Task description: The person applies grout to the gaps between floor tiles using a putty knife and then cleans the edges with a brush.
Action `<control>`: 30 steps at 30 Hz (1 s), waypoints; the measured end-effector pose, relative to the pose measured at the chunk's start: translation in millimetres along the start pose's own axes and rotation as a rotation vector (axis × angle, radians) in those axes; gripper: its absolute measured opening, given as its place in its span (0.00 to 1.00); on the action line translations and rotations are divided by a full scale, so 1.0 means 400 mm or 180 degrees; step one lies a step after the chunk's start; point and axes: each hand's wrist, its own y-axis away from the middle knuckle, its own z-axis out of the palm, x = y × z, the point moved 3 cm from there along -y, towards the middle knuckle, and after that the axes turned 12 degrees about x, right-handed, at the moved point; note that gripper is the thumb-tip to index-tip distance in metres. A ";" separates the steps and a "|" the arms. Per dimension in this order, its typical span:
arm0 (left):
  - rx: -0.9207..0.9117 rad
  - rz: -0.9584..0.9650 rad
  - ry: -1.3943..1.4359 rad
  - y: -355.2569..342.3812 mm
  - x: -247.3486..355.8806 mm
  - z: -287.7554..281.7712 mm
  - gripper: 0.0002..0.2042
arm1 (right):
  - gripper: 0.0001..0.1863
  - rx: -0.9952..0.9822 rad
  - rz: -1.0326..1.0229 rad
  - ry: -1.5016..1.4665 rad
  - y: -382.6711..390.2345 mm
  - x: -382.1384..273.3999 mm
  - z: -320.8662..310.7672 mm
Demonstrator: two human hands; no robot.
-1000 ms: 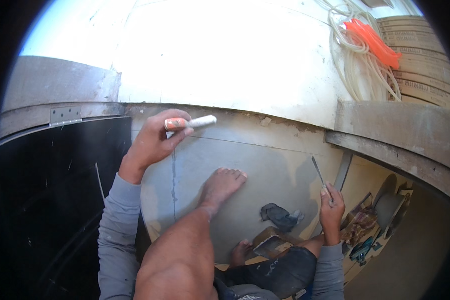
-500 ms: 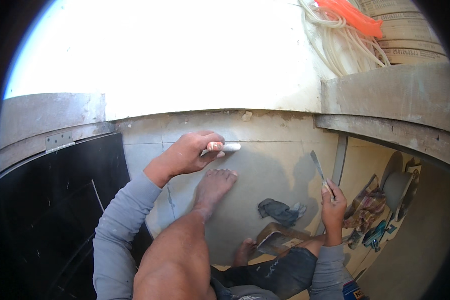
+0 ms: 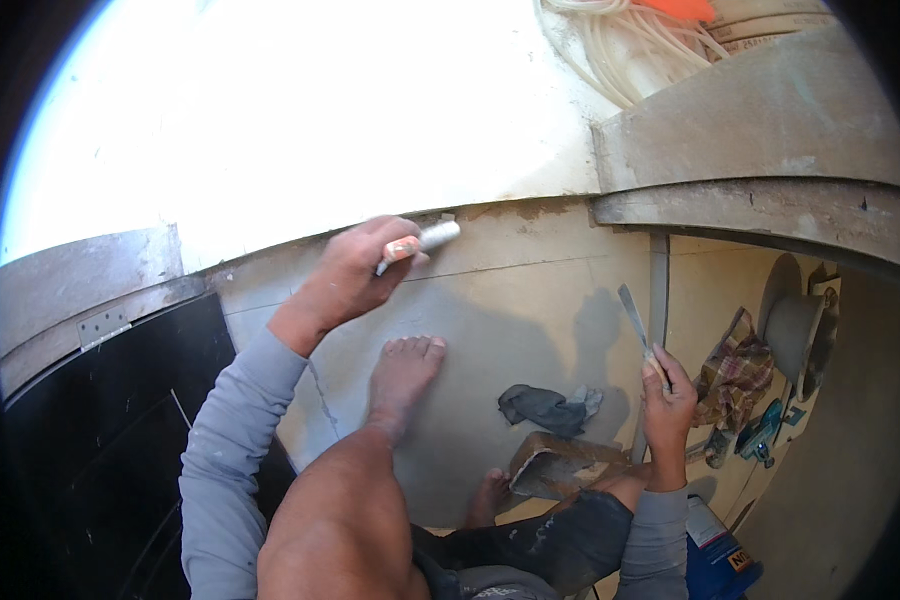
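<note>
My left hand is closed around a white cylindrical thing with an orange part; its exact kind does not show. The white end points to the right, close to the rough seam where the tiled floor meets the bright white surface. On the right, my right hand grips a putty knife by its pale handle, its narrow metal blade pointing up and away, apart from the floor seam. My bare left foot rests on the tiles below my left hand.
A grey rag and a brown open-topped tray lie between my legs. To the right are a plaid cloth, a teal tool and a blue container. Wooden frame boards and a black door panel flank the opening.
My left hand has moved away from me with the white cylinder, nearer the seam, and the cylinder is tilted more. The view has shifted slightly; my right hand keeps the putty knife.
</note>
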 end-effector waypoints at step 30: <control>-0.0855 0.0648 0.0511 -0.088 0.155 0.258 0.06 | 0.17 0.0247 0.0795 -0.0592 0.039 -0.004 -0.112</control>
